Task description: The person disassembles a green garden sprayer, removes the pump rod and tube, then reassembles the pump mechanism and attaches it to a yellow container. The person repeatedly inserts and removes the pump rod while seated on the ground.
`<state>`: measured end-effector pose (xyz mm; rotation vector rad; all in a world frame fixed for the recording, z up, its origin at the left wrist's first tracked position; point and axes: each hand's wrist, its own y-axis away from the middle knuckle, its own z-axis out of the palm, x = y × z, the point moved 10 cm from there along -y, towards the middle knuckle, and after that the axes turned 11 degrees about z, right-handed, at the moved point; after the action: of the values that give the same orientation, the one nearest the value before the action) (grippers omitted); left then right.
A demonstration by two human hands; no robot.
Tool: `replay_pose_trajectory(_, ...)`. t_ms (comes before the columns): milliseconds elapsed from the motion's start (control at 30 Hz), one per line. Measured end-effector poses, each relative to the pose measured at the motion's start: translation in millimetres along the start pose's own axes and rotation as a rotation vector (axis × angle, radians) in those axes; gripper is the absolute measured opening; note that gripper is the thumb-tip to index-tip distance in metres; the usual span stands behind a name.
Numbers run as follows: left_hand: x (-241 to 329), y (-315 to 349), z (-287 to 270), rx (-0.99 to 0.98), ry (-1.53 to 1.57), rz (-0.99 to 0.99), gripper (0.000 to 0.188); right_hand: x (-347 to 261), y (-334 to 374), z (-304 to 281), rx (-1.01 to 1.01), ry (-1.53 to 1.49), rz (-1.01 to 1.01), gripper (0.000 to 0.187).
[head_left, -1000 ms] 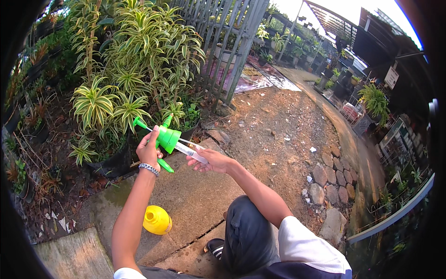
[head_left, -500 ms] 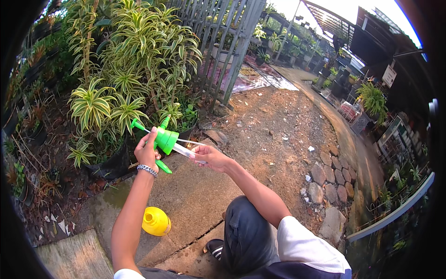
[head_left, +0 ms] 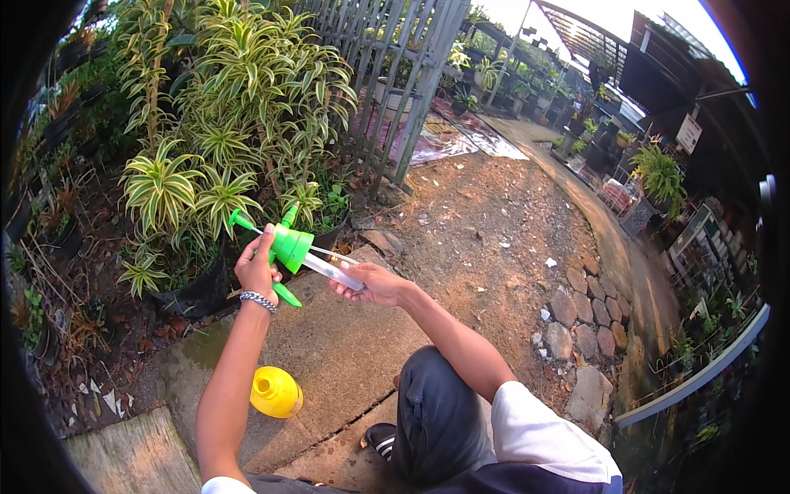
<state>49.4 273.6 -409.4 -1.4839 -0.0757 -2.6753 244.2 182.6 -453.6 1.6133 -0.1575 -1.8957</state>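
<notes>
My left hand [head_left: 258, 262] is closed around the bright green sprayer pump head [head_left: 291, 247], with a chain bracelet on that wrist. The head's plunger handle [head_left: 239, 221] sticks out past my thumb to the upper left, its green nozzle [head_left: 290, 215] points up, and a green lever [head_left: 286, 295] hangs below. From the head's lower right run a translucent pump cylinder [head_left: 321, 266] and a thin whitish tube [head_left: 325, 251]. My right hand [head_left: 370, 281] has its fingers closed on the cylinder's far end. Uncapped, the yellow bottle [head_left: 278, 393] stands upright on the concrete below my hands.
Striped-leaf potted plants [head_left: 239, 123] grow at the left, beside a wooden slat fence [head_left: 395, 90]. A concrete slab [head_left: 346, 346] lies under me, with my bent knee [head_left: 436, 412] near its middle. Flat stones [head_left: 584, 313] border the dirt at right.
My right hand has shifted its fingers along the cylinder and now lies more beneath its end. The green pump head has moved slightly left. The yellow bottle stays put.
</notes>
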Motion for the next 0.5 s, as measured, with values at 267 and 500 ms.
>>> replay_pose_trajectory(267,4,-1,-2,-0.019,0.040,-0.037,0.033,-18,5,6,0.124,0.109,-0.154,0.027)
replay_pose_trajectory(500,25,4,-7,-0.152,0.075,-0.021,0.028,-17,14,31,-0.031,-0.056,-0.081,0.027)
